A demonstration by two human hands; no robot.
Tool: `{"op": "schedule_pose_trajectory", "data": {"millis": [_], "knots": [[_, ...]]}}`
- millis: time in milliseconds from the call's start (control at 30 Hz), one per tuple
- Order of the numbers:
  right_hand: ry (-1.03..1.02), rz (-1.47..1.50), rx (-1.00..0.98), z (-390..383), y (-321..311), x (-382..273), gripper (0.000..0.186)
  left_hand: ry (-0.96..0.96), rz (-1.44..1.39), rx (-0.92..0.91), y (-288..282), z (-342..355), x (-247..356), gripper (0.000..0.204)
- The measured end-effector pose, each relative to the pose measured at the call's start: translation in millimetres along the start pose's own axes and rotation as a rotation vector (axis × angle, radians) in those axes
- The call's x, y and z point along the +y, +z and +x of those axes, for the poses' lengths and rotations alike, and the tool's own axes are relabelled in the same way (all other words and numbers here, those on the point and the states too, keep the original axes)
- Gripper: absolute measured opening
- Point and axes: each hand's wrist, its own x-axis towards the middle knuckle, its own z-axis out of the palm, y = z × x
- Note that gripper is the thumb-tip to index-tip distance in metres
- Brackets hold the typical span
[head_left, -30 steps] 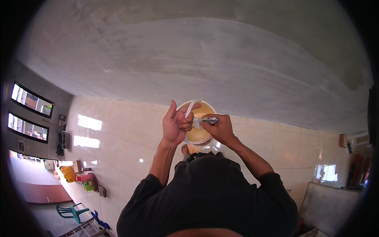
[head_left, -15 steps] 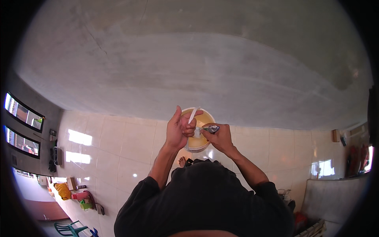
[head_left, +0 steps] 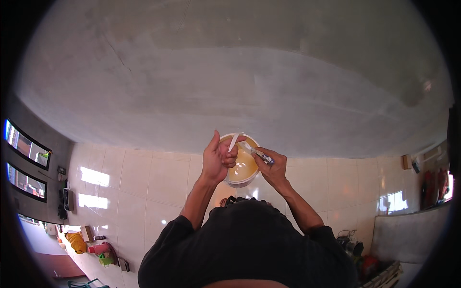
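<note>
A round bucket (head_left: 243, 184) with a pale rim and yellowish inside stands on the floor below my hands. Over its left side my left hand (head_left: 217, 161) has thumb and index finger stretched out and the other fingers curled round a narrow white strip-like tool (head_left: 234, 142); its exact kind is unclear. At the bucket's right edge, my right hand (head_left: 274, 169) grips a small putty knife (head_left: 261, 156), its whitish end pointing up and left towards my left index finger. White smears show on the knife. Whether the two tools touch cannot be made out.
A grey plastered wall (head_left: 230, 91) rises just beyond the bucket. Glossy pale tiles (head_left: 168, 173) cover the floor. Bags and a green container (head_left: 105, 259) sit at the lower left; cables and a dark pot-like object (head_left: 355, 247) lie at the lower right.
My right hand has drawn slightly right and turned, so the putty knife now reaches up-left over the bucket. My left hand keeps its hold, almost unmoved. The view has shifted slightly.
</note>
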Motion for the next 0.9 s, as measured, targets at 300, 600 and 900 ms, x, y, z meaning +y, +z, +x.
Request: {"op": "schedule_pose_trajectory", "data": {"millis": [300, 600, 900], "knots": [[0.348, 0.434, 0.123, -19.6, -138.5, -49.9, 0.026, 0.12, -0.092, 0.044, 15.6, -8.0, -4.9, 0.09], [0.13, 0.545, 0.385, 111.2, -161.3, 17.4, 0.025, 0.176, -0.075, 0.18, 19.9, 2.2, -16.9, 0.088], [0.022, 0.695, 0.179, 215.5, -84.1, 7.2, 0.024, 0.236, -0.049, 0.289, 27.7, 7.9, -24.9, 0.087]]}}
